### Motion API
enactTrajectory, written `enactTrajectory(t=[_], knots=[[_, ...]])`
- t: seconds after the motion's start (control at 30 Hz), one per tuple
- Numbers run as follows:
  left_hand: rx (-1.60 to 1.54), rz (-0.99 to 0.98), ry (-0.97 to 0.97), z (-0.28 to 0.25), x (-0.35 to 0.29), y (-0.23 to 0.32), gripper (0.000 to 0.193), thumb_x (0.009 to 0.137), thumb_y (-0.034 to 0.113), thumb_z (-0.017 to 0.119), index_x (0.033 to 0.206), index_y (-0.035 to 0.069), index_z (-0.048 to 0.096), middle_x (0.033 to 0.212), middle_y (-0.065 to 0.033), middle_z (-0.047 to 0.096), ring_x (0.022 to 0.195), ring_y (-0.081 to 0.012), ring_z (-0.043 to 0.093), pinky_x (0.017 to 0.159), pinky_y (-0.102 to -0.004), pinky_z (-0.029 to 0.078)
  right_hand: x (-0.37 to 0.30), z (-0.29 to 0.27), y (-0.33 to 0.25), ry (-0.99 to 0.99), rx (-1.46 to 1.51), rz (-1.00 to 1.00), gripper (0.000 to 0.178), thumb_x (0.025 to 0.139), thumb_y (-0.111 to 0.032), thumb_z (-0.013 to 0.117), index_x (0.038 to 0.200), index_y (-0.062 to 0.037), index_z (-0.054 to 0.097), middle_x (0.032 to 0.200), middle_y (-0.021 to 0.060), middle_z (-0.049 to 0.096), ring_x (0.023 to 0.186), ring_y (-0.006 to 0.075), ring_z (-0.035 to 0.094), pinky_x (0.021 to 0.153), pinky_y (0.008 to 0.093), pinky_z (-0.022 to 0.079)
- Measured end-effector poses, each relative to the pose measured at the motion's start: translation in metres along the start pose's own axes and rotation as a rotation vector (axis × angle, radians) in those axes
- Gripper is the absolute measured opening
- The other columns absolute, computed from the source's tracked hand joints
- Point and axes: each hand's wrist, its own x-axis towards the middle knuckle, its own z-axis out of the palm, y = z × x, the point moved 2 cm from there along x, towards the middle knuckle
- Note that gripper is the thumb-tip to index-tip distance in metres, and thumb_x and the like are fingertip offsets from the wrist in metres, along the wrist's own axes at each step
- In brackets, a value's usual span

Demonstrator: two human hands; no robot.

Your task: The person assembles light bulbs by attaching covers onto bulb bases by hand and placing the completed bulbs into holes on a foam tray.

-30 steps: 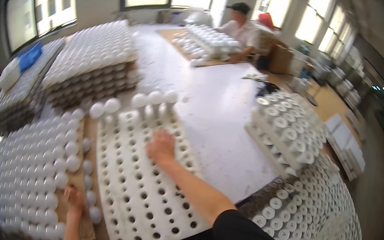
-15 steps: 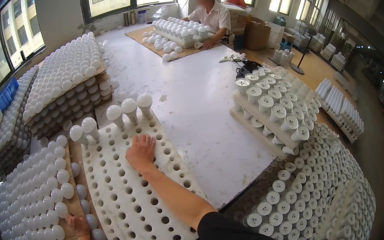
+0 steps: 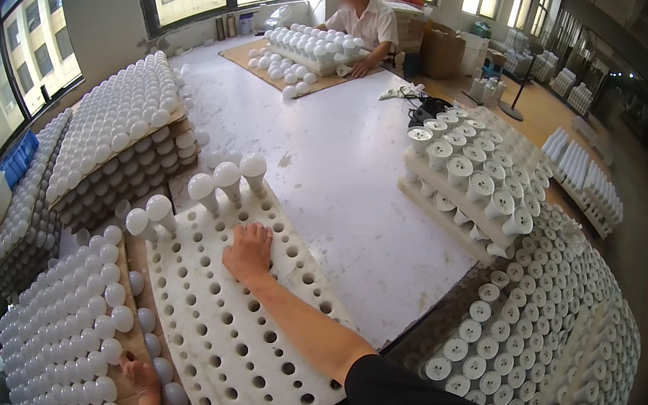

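A white perforated foam board lies slanting in front of me, with rows of large and small holes. Several white LED bulbs stand globe-up in holes along its far end. My right hand rests on the board just nearer than those bulbs, fingers curled down; what lies under them, if anything, is hidden. Low on the left, my left hand is beside the cardboard edge of a layer of white bulb globes. Its fingers are bent but apart, and nothing shows in them.
Stacked layers of globes stand at the left. Trays of white bulb bases rest on the white table at right, with more bases nearer. Across the table a person sits behind a bulb-filled tray.
The whole view has shifted slightly, so things appear a little right and lower. My right hand stays on the board near the same holes; my left hand remains beside the globes, its fingers slightly raised.
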Motion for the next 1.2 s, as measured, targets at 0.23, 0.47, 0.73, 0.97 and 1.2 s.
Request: enactTrajectory(t=[0.23,0.47,0.73,0.97,1.2], knots=[[0.01,-0.069,0.023,0.0,0.003,0.01,0.028,0.064,-0.002,0.048,0.085,-0.017,0.059,0.105,-0.0296,0.057,0.101,-0.0427,0.053,0.092,-0.0454,0.042,0.0,0.004,0.007,0.038,-0.006,-0.014,0.037,0.069,-0.02,0.06,0.102,-0.0037,0.06,0.108,0.0165,0.055,0.114,0.0326,0.045,0.107,0.049,0.026],[0.02,-0.074,0.027,0.005,-0.003,0.003,0.028,0.063,-0.001,0.051,0.085,-0.016,0.06,0.119,-0.0315,0.053,0.113,-0.0431,0.049,0.1,-0.0444,0.04,-0.001,0.007,0.006,0.045,0.034,-0.027,0.034,0.068,-0.019,0.06,0.098,-0.0046,0.061,0.108,0.0156,0.056,0.114,0.0319,0.045,0.107,0.0479,0.026],[-0.005,-0.041,0.027,0.009,-0.003,0.002,0.028,0.063,-0.001,0.051,0.084,-0.016,0.06,0.121,-0.0321,0.051,0.114,-0.0443,0.048,0.101,-0.0454,0.039,-0.001,0.008,0.009,0.056,0.039,-0.053,0.032,0.068,-0.02,0.06,0.097,-0.0052,0.062,0.107,0.0144,0.056,0.114,0.0311,0.045,0.106,0.0467,0.026],[-0.01,-0.022,0.025,0.01,-0.003,0.002,0.028,0.062,0.0,0.052,0.084,-0.016,0.06,0.123,-0.0325,0.05,0.115,-0.0454,0.047,0.102,-0.0463,0.038,-0.001,0.009,0.009,0.093,0.059,-0.078,0.031,0.067,-0.019,0.061,0.095,-0.0041,0.062,0.105,0.0154,0.056,0.112,0.0321,0.046,0.105,0.0467,0.028],[-0.1,-0.069,-0.042,-0.009,0.003,0.017,0.024,0.061,0.001,0.053,0.08,-0.013,0.06,0.124,-0.0347,0.048,0.117,-0.0485,0.045,0.102,-0.0515,0.036,0.0,0.012,0.01,0.097,0.073,-0.089,0.03,0.067,-0.019,0.061,0.093,-0.0041,0.063,0.104,0.0165,0.057,0.112,0.0336,0.046,0.104,0.0471,0.029]])
